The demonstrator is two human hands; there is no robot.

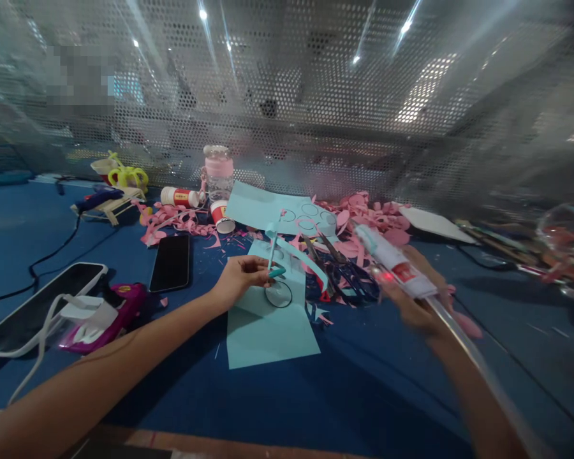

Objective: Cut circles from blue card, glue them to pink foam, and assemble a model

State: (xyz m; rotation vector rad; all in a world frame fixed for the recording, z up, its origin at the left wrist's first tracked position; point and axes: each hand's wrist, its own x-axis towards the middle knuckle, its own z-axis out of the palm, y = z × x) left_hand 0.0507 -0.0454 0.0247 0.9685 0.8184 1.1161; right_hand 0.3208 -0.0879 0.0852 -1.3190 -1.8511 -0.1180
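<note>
My left hand [239,278] pinches a narrow light-blue paper strip [287,252] that curls up and to the right above a light-blue sheet [268,331] lying on the blue table. A black drawn circle [278,294] shows on that sheet beside my fingers. My right hand [418,306], blurred, holds a white tube with a red label [392,260], its tip pointing up and left toward the strip. Scissors with dark handles [344,271] lie between my two hands.
Pink paper scraps [363,220] pile up behind a second light-blue sheet with circles [277,210]. A black phone [171,262], a tablet [43,299], a pink tool [110,315], a bottle with a pink lid [219,172], a glue stick [179,196] and a perforated metal wall [316,95] surround the area.
</note>
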